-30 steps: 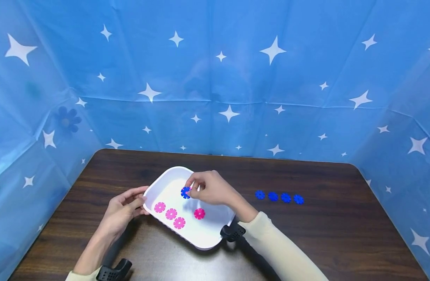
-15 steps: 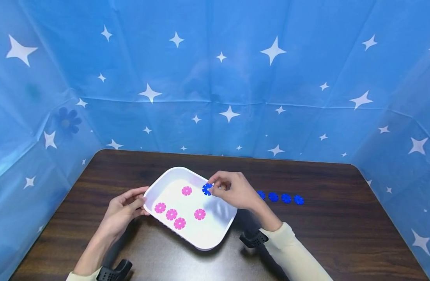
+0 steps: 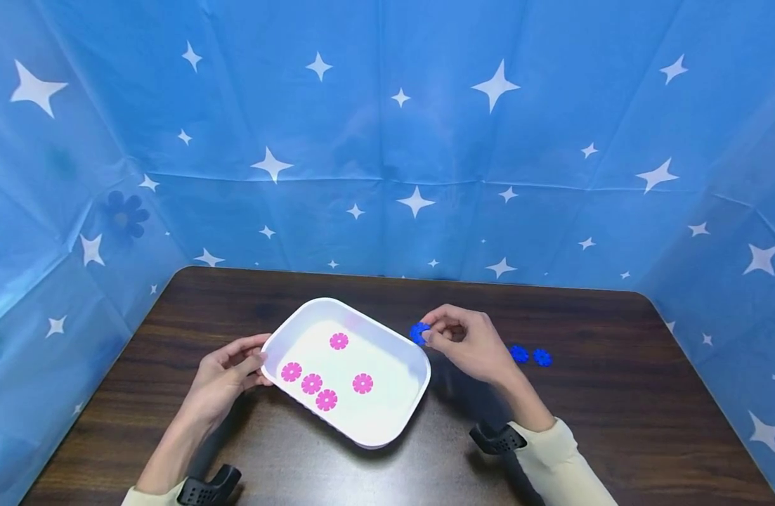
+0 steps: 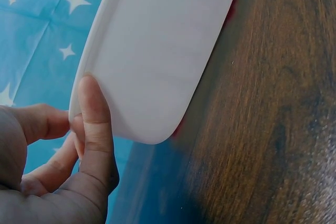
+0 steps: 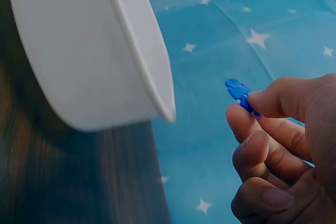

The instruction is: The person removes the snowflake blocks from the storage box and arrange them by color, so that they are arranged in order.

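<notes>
The right hand pinches a blue disc between thumb and forefinger just beside the tray, as I watch from my remote post, while the left hand grips the tray's left end, thumb against fingers. Five pink discs lie inside; two other blue discs rest on the table near the right wrist.

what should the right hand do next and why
Probably carry the blue piece over and set it beside the blue discs lying on the table: the right hand pinches it clear of the tray, which holds only pink discs.
</notes>
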